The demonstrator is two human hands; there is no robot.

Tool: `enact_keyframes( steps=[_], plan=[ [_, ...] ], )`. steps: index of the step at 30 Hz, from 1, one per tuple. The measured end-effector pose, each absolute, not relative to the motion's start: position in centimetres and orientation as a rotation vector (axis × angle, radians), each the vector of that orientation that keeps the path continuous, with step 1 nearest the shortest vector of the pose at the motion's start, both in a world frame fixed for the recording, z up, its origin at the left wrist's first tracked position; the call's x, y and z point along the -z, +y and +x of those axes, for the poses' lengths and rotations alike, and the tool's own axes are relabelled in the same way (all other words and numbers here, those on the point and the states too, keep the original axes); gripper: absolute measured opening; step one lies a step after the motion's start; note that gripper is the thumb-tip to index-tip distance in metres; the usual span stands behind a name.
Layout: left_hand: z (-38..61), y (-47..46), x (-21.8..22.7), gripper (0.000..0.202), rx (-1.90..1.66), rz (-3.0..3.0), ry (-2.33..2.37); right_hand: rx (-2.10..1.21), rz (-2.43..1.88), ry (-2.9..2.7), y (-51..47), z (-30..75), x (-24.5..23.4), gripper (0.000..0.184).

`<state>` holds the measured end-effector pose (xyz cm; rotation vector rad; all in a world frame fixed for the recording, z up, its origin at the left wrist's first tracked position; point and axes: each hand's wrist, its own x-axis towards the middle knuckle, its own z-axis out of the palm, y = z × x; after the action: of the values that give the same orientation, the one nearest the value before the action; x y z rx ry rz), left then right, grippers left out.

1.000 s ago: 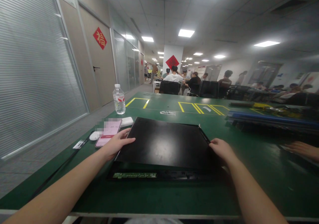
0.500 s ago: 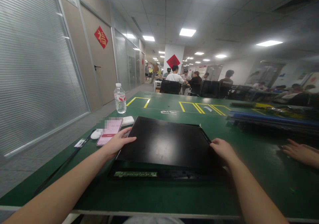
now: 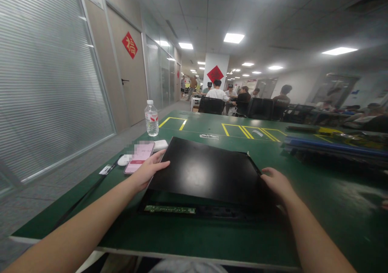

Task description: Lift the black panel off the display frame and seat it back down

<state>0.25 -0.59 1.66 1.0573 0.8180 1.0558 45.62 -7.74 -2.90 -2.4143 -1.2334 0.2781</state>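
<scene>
A flat black panel point(image 3: 206, 170) lies on the green table point(image 3: 194, 236) in front of me, its far edge raised a little. Beneath its near edge shows a dark frame with a green circuit strip point(image 3: 169, 209). My left hand point(image 3: 148, 170) grips the panel's left edge, thumb on top. My right hand point(image 3: 277, 184) holds its right edge, fingers curled over the side.
Left of the panel lie a pink phone point(image 3: 140, 157), a white case point(image 3: 160, 144), a small white object point(image 3: 123, 159) and a black cable point(image 3: 87, 194). A water bottle point(image 3: 152, 118) stands behind. Stacked panels point(image 3: 327, 149) lie at the right. Several people sit at far tables.
The panel's far edge has risen slightly between my hands. The view has shifted left, and another person's hand at the right edge has gone out of sight.
</scene>
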Motion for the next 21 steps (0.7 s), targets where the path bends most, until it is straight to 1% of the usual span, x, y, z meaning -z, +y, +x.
enact_keyframes(
  steps=[3,8,15,21],
  plan=[
    [0.44,-0.75,-1.80,0.084,-1.062,1.040,0.765,-0.266,-2.360,-1.195,-7.78,45.53,2.83,0.043],
    [0.42,-0.65,-1.46,0.090,-1.097,1.077,0.641,-0.286,-2.264,-1.174,-7.63,45.83,3.26,0.040],
    [0.29,-0.56,-1.08,0.092,-1.136,1.164,0.608,-0.329,-2.199,-1.144,-7.49,45.73,3.26,0.036],
    [0.31,-0.28,-0.94,0.090,-1.162,1.204,0.627,-0.447,-1.993,-0.941,-7.72,45.32,3.03,0.028]
  ],
)
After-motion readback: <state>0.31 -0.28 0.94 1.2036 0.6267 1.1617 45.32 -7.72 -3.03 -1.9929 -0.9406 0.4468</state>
